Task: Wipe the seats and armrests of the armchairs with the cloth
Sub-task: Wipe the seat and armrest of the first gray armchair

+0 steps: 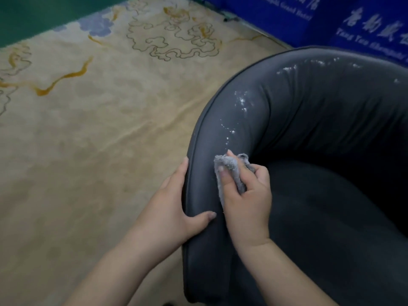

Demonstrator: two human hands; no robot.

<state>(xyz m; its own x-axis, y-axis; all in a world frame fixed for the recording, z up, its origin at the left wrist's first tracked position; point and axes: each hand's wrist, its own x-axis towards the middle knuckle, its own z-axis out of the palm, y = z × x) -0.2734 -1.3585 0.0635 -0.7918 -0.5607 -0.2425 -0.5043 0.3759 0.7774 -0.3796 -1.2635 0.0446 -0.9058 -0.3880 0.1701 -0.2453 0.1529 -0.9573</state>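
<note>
While the left hand (176,208) clasps the dark armchair's armrest (205,151), thumb on top and fingers curled over its outer edge, the right hand (247,195) bunches a grey cloth (229,171) against the armrest's inner face; its fingers pinch the cloth; white specks (240,104) lie just beyond the fingertips; patterned carpet (88,129) spreads left of the left fingers.

The cloth (229,173) lies on the armchair (309,129) armrest, apparently just before the specks (241,102).
</note>
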